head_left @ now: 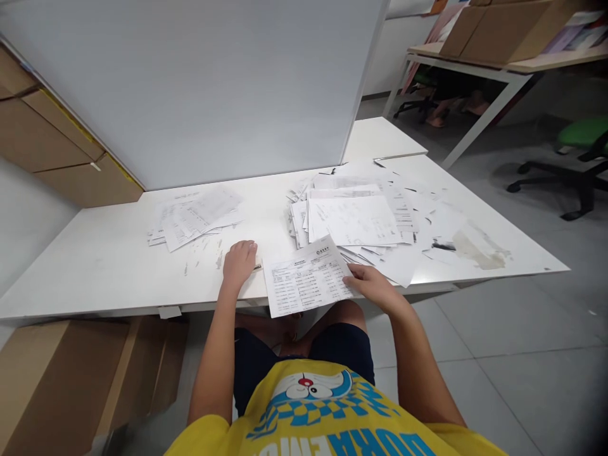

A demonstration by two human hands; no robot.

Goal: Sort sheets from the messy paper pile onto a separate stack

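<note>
Gripping the right edge of a printed sheet (306, 278), my right hand (377, 288) holds it at the front edge of the white table (263, 206); the digits behind the paper are hidden. Headings and rows of print show on the sheet, too small for me to read. Its near side covers part of the table's edge and some of my lap.

Left of it, my left hand (240, 261) lies on the tabletop, palm down. A small dark object (258, 266) peeks out beside its fingers, mostly covered, and I cannot tell whether those fingers close on it or merely rest there.

Beyond the sheet, a messy paper pile (354, 218) overlaps itself so much that most pages show only edges. Farther left lies a smaller spread of papers (199, 212), its print faint. Lettering on my yellow shirt (313, 411) is cut off below.
</note>
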